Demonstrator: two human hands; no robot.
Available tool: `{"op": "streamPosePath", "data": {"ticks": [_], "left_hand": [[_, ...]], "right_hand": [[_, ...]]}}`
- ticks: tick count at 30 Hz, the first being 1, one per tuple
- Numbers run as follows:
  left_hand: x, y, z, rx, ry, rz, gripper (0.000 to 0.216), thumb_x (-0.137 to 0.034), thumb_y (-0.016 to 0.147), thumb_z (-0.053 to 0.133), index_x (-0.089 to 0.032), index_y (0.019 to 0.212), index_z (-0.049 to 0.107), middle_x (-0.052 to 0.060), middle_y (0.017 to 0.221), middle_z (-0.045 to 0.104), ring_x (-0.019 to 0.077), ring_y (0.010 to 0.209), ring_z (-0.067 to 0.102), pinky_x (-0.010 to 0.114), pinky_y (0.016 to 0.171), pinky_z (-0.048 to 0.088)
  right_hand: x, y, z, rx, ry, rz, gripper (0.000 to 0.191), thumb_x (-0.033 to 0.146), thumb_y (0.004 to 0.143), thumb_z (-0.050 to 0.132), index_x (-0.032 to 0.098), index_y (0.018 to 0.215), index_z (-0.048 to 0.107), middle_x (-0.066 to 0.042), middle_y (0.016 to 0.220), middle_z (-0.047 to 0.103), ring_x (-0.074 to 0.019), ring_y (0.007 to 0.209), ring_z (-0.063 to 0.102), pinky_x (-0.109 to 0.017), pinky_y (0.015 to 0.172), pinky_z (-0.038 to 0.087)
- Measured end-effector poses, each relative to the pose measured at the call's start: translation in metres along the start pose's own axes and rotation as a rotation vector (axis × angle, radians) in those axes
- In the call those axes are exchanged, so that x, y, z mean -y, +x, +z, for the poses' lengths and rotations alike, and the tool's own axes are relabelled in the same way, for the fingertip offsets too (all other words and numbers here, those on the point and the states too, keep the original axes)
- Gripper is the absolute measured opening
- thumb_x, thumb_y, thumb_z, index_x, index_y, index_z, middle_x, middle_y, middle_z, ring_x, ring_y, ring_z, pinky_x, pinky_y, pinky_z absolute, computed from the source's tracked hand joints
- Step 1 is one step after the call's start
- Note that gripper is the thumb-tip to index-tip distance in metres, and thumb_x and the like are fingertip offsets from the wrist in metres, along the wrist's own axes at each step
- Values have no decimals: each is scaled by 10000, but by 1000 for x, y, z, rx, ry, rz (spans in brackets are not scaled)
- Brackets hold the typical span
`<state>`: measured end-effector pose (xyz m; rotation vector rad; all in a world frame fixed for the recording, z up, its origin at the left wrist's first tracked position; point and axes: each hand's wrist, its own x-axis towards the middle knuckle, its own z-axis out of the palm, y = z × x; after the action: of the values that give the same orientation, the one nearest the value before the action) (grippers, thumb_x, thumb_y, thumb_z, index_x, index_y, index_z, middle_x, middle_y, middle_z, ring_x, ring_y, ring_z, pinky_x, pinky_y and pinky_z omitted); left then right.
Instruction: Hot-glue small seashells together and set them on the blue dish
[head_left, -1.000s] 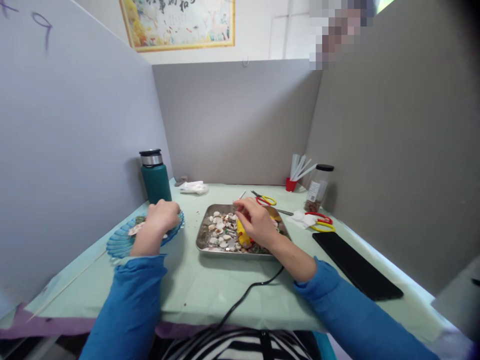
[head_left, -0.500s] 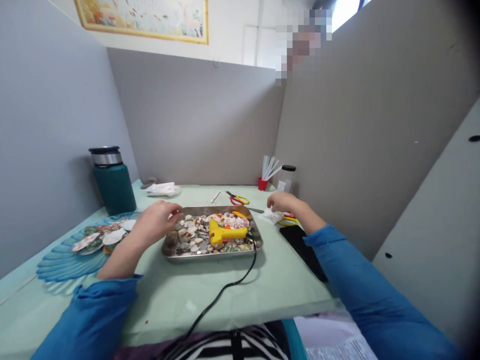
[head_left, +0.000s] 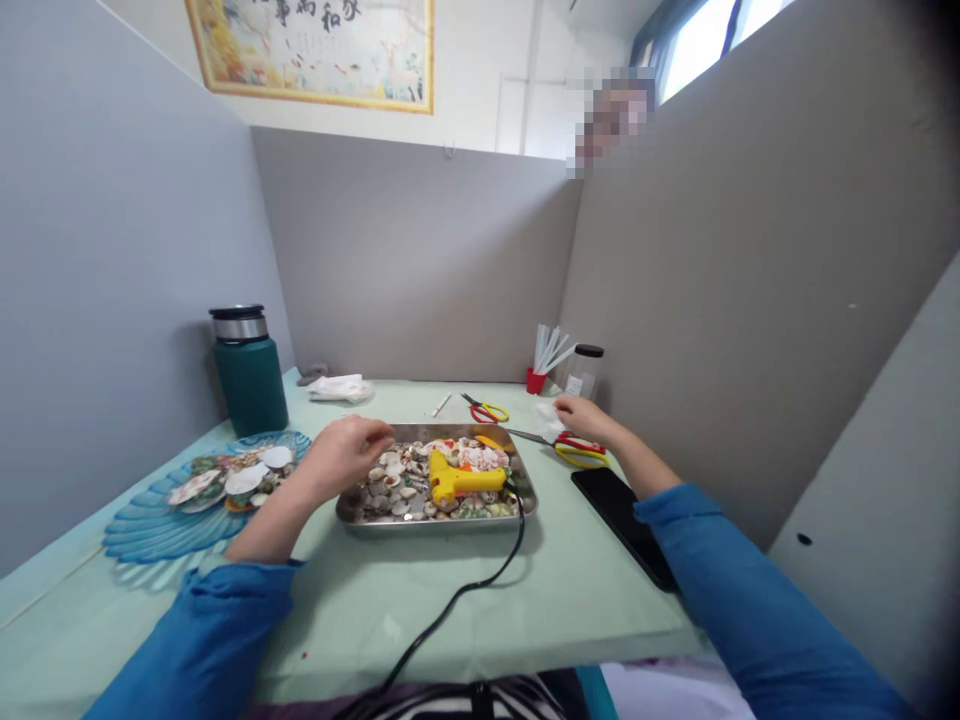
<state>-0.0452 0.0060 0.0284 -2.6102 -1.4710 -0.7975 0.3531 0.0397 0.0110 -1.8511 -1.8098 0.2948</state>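
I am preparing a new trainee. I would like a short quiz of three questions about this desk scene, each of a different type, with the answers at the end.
1. Multiple choice: the left hand is over the edge of which thing?
A. the metal tray
B. the green flask
C. the black phone

2. True or false: the right hand holds the yellow glue gun.

3. Fill in: the glue gun lies inside the ____, and its black cord runs toward the person.

Key
1. A
2. False: the right hand is on the white tissue beside the scissors.
3. metal tray
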Motion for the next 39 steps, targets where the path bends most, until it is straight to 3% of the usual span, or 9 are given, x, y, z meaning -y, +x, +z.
{"op": "streamPosePath", "data": {"ticks": [6, 9, 12, 15, 20, 24, 30, 35, 39], "left_hand": [[-29, 3, 1, 41, -540, -43, 301, -399, 768, 546, -181, 923, 684, 66, 921, 697, 200, 821, 621, 300, 741, 466], [-49, 7, 9, 43, -781, -172, 453, -426, 732, 611, -160, 1099, 611, 115, 1077, 648, 212, 866, 613, 311, 717, 486], [-63, 11, 20, 102, -1090, -239, 517, -427, 715, 644, -144, 1143, 579, 149, 1166, 596, 231, 947, 597, 297, 690, 497], [-66, 12, 27, 149, -1292, -258, 420, -398, 694, 671, -109, 996, 633, 128, 982, 658, 197, 837, 611, 288, 688, 488], [-63, 13, 31, -85, -1380, -409, 316, -357, 600, 737, -124, 748, 583, 28, 722, 632, 130, 659, 576, 249, 623, 460], [-60, 14, 33, -160, -1388, -432, 316, -368, 596, 725, -139, 718, 545, -10, 653, 590, 98, 589, 527, 213, 565, 411], [-61, 11, 33, -134, -1333, -435, 326, -389, 610, 710, -139, 761, 563, -32, 625, 559, 78, 533, 466, 194, 502, 328], [-69, 8, 26, -128, -1289, -406, 315, -412, 634, 699, -142, 710, 556, -57, 554, 497, 57, 478, 389, 186, 464, 279], [-69, 6, 25, -45, -1283, -385, 345, -439, 645, 689, -136, 783, 598, -15, 650, 580, 91, 560, 486, 203, 525, 363]], "right_hand": [[64, -25, 19, 74, 401, -139, 137, 274, 821, 408, 185, 819, 512, 4, 708, 562, -86, 558, 532, -191, 528, 456], [104, -44, 29, 183, 835, -205, 162, 333, 755, 530, 179, 807, 525, 26, 666, 538, -73, 505, 498, -186, 484, 429], [134, -59, 39, 250, 951, -295, 192, 358, 742, 561, 176, 802, 547, 32, 660, 533, -73, 504, 495, -184, 466, 413], [146, -64, 51, 185, 915, -344, 172, 343, 761, 532, 178, 800, 554, 38, 643, 529, -81, 502, 498, -197, 468, 424], [139, -57, 66, -20, 850, -298, 168, 338, 795, 484, 178, 774, 530, 58, 545, 470, -79, 418, 462, -194, 408, 369], [138, -60, 64, -13, 915, -240, 220, 398, 794, 514, 182, 819, 546, 37, 629, 511, -86, 443, 494, -207, 407, 408], [145, -70, 61, 143, 896, -308, 543, 405, 714, 649, 219, 1191, 469, -28, 894, 586, -145, 693, 596, -231, 506, 492], [145, -70, 63, 127, 822, -317, 304, 408, 731, 619, 157, 901, 603, -2, 723, 578, -115, 580, 527, -235, 528, 452], [143, -70, 65, 68, 815, -330, 281, 414, 758, 580, 156, 871, 597, 5, 718, 571, -119, 599, 527, -230, 545, 446]]}}
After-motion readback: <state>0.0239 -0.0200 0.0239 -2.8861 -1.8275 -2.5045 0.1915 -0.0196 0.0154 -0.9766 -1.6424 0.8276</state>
